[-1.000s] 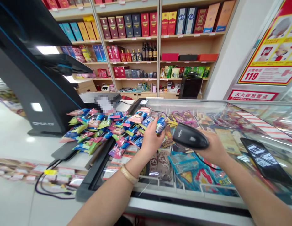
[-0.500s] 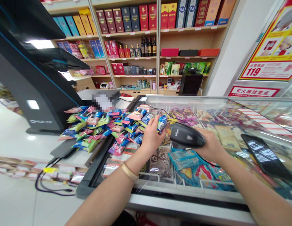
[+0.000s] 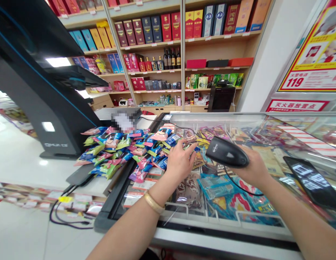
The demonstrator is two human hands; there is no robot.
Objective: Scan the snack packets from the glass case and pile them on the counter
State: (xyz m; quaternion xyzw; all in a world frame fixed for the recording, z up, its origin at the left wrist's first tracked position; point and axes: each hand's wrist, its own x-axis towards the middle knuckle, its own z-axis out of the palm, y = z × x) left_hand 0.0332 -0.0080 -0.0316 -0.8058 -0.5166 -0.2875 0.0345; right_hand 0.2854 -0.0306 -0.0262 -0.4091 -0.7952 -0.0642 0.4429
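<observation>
My left hand [image 3: 181,160], with a gold-coloured bracelet [image 3: 154,202] on the wrist, is over the glass top at the right end of a heap of small snack packets [image 3: 140,150]. Its fingers are spread. A bit of blue and green wrapper shows just beyond the fingertips, mostly hidden by them. My right hand [image 3: 251,164] is wrapped round a black barcode scanner [image 3: 227,152], whose head points left towards my left hand. The scanner's cable loops down below it.
Under the glass of the display case [image 3: 238,117] lie bagged goods. A black phone [image 3: 314,180] lies on it at right. At left stand a checkout terminal [image 3: 56,126] and a black flat box [image 3: 79,175] with cables. Behind are shelves [image 3: 154,45] of boxed bottles.
My left hand's fingers have opened from the blue packet they held, which is now mostly hidden. The scanner in my right hand has moved slightly right. The whole view has shifted a little.
</observation>
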